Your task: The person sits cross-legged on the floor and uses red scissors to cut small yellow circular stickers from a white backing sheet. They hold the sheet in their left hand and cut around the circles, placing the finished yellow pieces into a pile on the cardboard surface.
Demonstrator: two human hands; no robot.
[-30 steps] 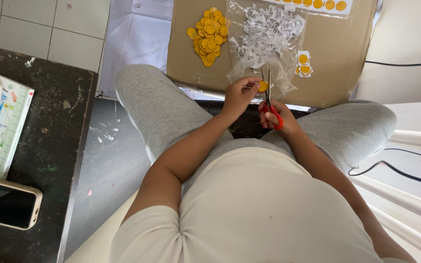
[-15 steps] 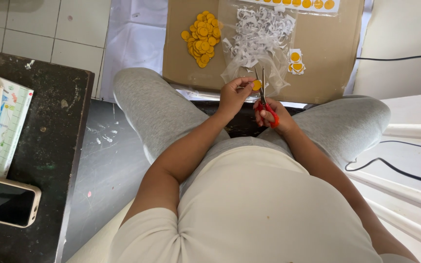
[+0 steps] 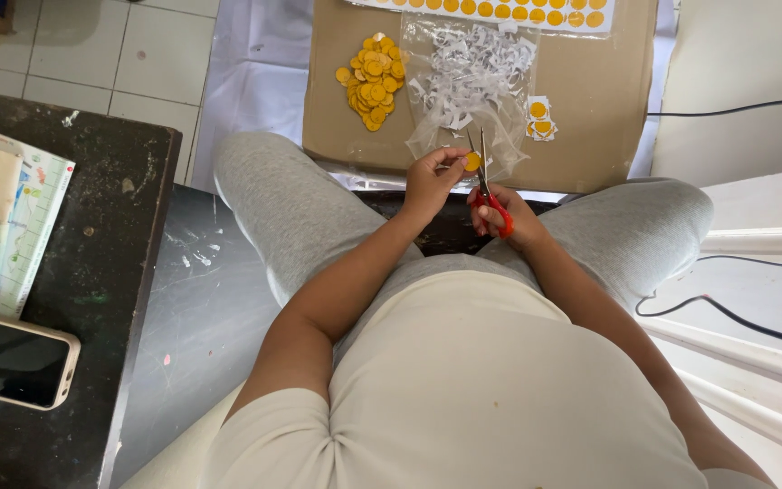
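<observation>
My left hand pinches a small yellow paper circle between thumb and fingers. My right hand grips red-handled scissors, their blades pointing up against the circle's left edge. Both hands hover over my lap, just in front of a brown cardboard sheet. On the cardboard lie a heap of cut yellow circles, a clear plastic bag with white paper scraps, two small white squares with yellow circles, and a strip of uncut yellow circles at the far edge.
A dark table stands to my left with a phone and a printed paper sheet on it. A black cable runs over white ledges at the right. White tiled floor lies beyond.
The view has shifted slightly. My hands stay together at the circle, with the scissors still working around it.
</observation>
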